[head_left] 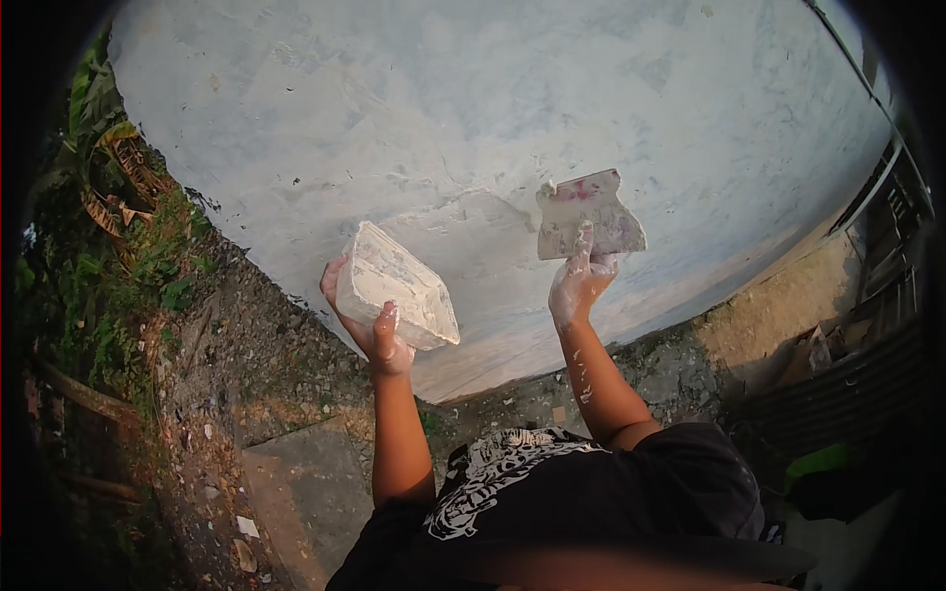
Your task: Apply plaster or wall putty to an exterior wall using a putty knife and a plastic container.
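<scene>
My left hand [379,335] grips a plaster-caked rectangular tub [399,281], thumb over its near rim and fingers round its left side. Whitish paste coats the inside of the tub. To the right, my right hand [583,281] is closed on a flat, wide putty scraper [591,215] with uneven side edges, one finger laid along its face. White paste and a reddish smear mark the scraper, which is up close to the pale wall [414,89]; whether it touches the wall I cannot tell. White paste speckles both hands and my right forearm.
Green plants [148,236] and gravelly ground [222,394] lie along the left. A concrete slab [305,483] is below my left arm. At the right stand dark corrugated sheets [838,404] and a pole [867,84] beside the wall's edge.
</scene>
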Motion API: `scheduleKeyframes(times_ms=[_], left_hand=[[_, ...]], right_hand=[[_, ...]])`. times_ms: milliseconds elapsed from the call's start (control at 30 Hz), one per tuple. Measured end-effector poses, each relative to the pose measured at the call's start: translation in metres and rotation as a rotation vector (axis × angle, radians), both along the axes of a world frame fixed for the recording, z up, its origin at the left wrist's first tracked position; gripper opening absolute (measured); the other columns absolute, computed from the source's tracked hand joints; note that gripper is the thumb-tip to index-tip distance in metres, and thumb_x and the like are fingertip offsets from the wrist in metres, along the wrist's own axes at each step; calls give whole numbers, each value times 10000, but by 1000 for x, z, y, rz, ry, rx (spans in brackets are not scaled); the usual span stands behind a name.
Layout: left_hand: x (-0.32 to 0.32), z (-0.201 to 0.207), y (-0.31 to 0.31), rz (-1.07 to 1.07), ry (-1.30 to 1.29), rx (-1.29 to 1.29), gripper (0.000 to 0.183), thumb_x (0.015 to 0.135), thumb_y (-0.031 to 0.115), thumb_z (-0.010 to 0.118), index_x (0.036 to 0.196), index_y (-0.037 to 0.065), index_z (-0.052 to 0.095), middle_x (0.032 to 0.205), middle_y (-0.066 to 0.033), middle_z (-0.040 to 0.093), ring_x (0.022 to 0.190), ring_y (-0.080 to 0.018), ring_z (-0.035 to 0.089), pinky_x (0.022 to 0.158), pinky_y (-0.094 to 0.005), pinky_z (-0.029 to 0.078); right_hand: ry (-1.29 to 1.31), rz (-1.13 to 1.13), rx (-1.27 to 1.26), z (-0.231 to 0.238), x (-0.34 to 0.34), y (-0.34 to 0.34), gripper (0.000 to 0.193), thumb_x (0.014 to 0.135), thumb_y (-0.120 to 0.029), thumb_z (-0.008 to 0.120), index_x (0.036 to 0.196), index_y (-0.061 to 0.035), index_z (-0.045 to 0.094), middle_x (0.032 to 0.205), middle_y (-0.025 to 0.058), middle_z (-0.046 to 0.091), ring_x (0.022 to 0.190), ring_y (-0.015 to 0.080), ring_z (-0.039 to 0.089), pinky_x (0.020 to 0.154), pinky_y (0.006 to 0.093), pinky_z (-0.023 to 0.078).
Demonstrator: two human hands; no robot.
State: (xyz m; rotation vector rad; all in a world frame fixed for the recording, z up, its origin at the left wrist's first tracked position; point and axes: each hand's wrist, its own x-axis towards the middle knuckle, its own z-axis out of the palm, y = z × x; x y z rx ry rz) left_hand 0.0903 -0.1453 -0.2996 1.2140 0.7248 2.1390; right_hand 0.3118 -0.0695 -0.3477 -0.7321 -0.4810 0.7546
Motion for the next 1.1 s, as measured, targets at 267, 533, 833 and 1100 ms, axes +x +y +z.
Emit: scheduleKeyframes(times_ms=[267, 533, 833, 1100], left_hand=[[-1, -2, 6, 56, -56, -5, 829, 688, 247, 628, 1420, 59, 285, 1335, -157, 423, 1251, -316, 441, 1064, -480, 383], [-59, -51, 21, -107, -298, -85, 830, 727, 278, 579, 1467, 78, 259, 1418, -198, 387, 1288, -374, 428, 1062, -542, 394], [-67, -61, 14, -133, -296, -100, 819, 742, 280, 583, 1476, 110, 261, 1434, -187, 384, 1295, -385, 422, 1053, -571, 403], [-57, -40, -1, -37, -426, -270, 762, 838, 466, 539, 1477, 103, 336, 1458, -161, 391, 1314, -383, 419, 1047, -568, 400]], right_hand=[[-1213, -440, 202, -14, -34, 38, 667, 714, 140, 540, 1355, -39, 552, 1265, 250, 597, 1054, 413, 629, 889, 407, 520], [-1398, -211, 176, -31, -8, 1, 662, 661, 114, 585, 1286, -104, 617, 1261, 185, 624, 1027, 371, 649, 864, 431, 535], [-1024, -605, 58, 27, 26, 33, 511, 788, 93, 592, 1266, -81, 624, 952, 189, 699, 831, 373, 682, 720, 414, 545], [-1389, -302, 198, 9, -36, -3, 642, 699, 77, 624, 1307, -125, 598, 1046, 135, 696, 869, 319, 671, 734, 430, 548]])
